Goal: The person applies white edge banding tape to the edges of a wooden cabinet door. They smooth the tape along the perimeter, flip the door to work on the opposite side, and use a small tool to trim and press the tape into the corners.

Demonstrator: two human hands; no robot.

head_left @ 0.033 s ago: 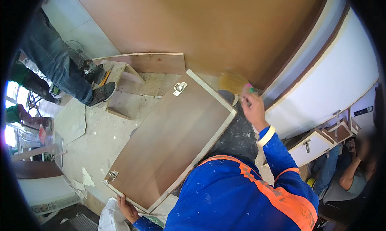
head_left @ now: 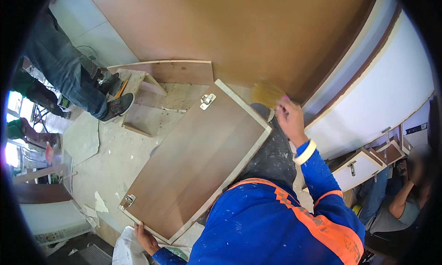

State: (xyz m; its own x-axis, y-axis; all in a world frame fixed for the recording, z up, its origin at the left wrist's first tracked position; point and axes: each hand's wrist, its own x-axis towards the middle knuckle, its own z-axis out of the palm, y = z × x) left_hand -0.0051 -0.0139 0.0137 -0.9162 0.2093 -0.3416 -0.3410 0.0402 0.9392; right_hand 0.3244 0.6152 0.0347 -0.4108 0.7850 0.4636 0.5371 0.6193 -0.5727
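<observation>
At the far left a standing person's legs [head_left: 69,76] in jeans and dark shoes are planted on the dusty floor [head_left: 110,159], beside a small wooden stool frame [head_left: 138,99]. Near the lower left, the left hand [head_left: 146,239] closes its grip on the near corner of a long brown cabinet door [head_left: 193,159], which lies tilted across the middle of the scene, running from near left to far right. The door has pale edge banding and two metal hinges, one [head_left: 127,201] just beside the left hand and one [head_left: 207,99] at the far end. A narrow board [head_left: 175,72] leans behind it at the foot of a large brown panel [head_left: 239,30]. To the right, the right hand [head_left: 289,122], in a blue sleeve with orange stripes, grips a brush with yellow bristles [head_left: 268,93], held just past the door's far right corner against the brown panel. At the far right another person [head_left: 400,205] sits by white drawer fronts [head_left: 363,166].
</observation>
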